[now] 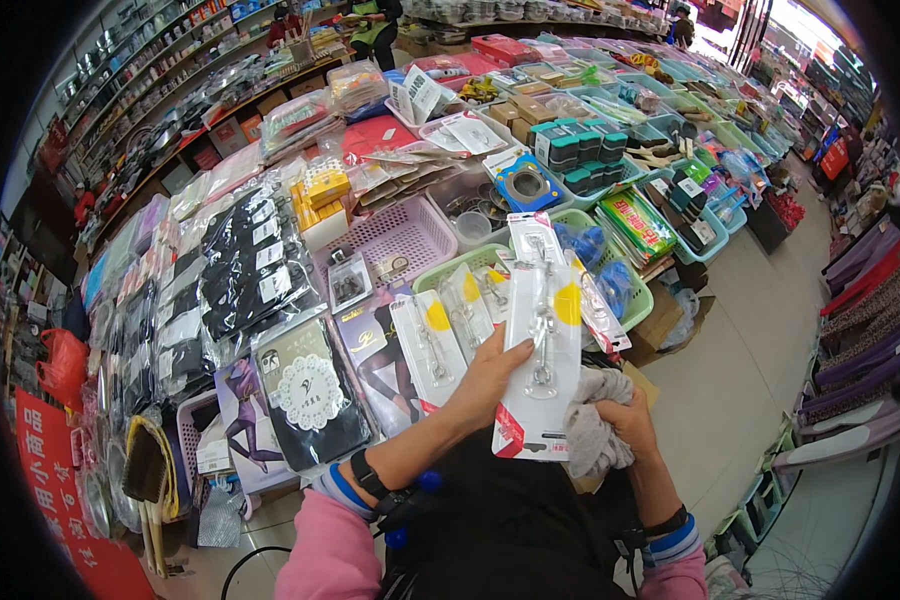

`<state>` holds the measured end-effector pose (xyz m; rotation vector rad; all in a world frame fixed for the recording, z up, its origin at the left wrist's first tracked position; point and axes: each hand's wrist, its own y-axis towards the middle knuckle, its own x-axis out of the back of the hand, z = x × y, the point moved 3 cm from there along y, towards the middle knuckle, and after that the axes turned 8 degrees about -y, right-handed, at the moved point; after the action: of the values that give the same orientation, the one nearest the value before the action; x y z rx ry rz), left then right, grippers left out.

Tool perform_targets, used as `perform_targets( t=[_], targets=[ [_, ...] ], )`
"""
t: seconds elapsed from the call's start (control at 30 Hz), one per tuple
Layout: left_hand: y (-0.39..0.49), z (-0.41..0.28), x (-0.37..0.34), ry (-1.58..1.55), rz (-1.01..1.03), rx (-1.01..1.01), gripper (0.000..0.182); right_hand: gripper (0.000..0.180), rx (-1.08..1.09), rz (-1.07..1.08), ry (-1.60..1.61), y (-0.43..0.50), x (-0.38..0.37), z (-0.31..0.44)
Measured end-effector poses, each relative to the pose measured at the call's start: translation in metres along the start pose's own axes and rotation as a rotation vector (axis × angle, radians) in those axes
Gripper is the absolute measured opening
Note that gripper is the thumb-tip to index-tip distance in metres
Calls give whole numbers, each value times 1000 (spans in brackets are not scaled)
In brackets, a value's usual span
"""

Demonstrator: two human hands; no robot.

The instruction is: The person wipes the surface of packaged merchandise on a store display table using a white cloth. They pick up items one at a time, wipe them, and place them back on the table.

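My left hand (pixel 495 371) grips the left edge of a white blister card (pixel 529 424) with a small metal item under clear plastic; its printed corners are yellow and red. Bunched in my right hand (pixel 630 420) is a grey cloth (pixel 596 427), which lies against the card's lower right edge. Similar blister packs (pixel 427 345) lean side by side just left of the held card, and another pack (pixel 604 315) shows to its right. Behind them is a green plastic basket (pixel 641 311) with blue bundles (pixel 613 285) in it.
A pink basket (pixel 431 225) holds a few small items beyond the packs. Packaged hosiery (pixel 315 397) and black packets (pixel 247 262) cover the left of the display. Bristled brushes (pixel 146 472) stand at lower left. An open cardboard box (pixel 664 322) is at right, beside the tiled aisle (pixel 750 322).
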<state>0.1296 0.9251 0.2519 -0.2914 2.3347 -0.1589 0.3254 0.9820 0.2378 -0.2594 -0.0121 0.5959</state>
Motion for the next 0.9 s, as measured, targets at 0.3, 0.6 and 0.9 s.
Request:
perform_targets(
  t=[0.3, 0.6, 0.9],
  targets=[
    [62, -83, 96, 199, -202, -295, 42, 26, 78, -179, 86, 8, 31, -12],
    [169, -127, 254, 25, -499, -385, 28, 31, -18, -371, 173, -28, 84, -64],
    [257, -112, 414, 1319, -465, -517, 10, 31, -36, -384, 167, -26, 80, -59]
  ],
)
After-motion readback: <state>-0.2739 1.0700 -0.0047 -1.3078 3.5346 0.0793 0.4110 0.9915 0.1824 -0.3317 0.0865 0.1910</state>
